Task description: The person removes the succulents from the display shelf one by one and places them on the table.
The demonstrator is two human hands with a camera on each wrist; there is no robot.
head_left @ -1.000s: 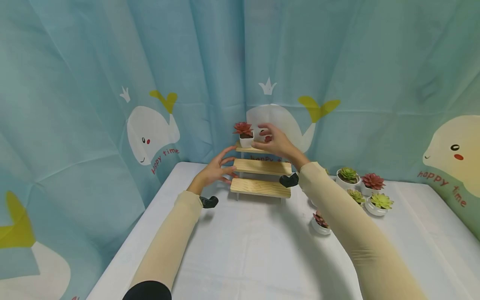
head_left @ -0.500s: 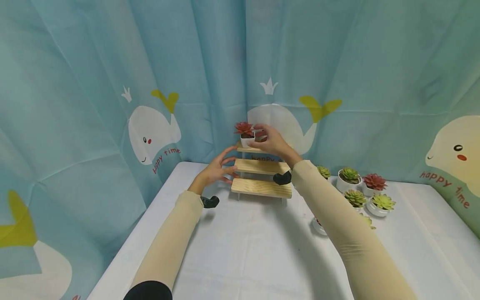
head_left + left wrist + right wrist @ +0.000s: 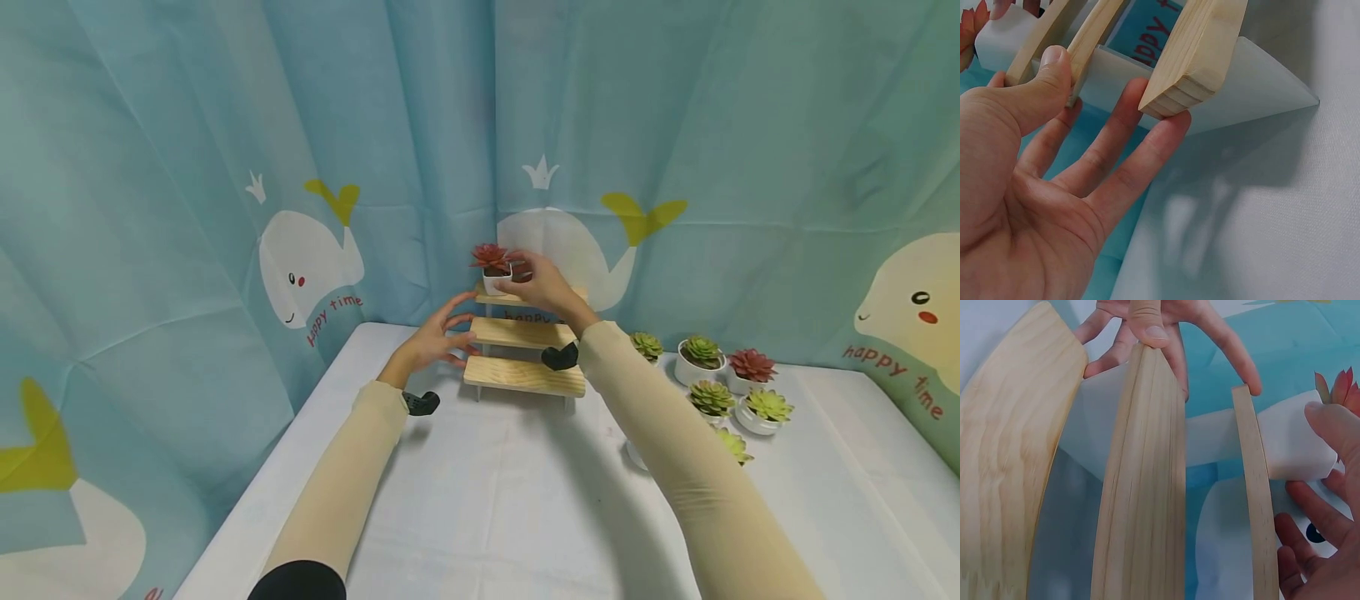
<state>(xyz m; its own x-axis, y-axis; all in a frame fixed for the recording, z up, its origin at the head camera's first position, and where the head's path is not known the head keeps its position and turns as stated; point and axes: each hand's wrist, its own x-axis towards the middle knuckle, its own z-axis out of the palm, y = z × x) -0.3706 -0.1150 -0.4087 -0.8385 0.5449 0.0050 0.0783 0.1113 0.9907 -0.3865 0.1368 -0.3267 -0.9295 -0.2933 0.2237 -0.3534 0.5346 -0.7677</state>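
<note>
A small wooden tiered stand (image 3: 525,377) with white side supports stands near the back of the table. My left hand (image 3: 427,340) holds its left end; in the left wrist view the thumb (image 3: 1054,72) lies on the middle board and the other fingers spread along the board ends. On the top board's left end sits a red succulent (image 3: 490,256) in a white square pot (image 3: 1297,440). My right hand (image 3: 546,287) pinches this pot from the right, thumb on its near face and fingers behind, partly hidden.
Several potted succulents, among them a green one (image 3: 702,352), a red one (image 3: 752,365) and a yellow-green one (image 3: 768,405), stand on the right of the white table (image 3: 480,508). My right sleeve hides part of this group. A blue curtain (image 3: 420,150) hangs behind.
My right hand has moved left from beside the white pot and taken hold of it. The left hand stays on the stand's left end.
</note>
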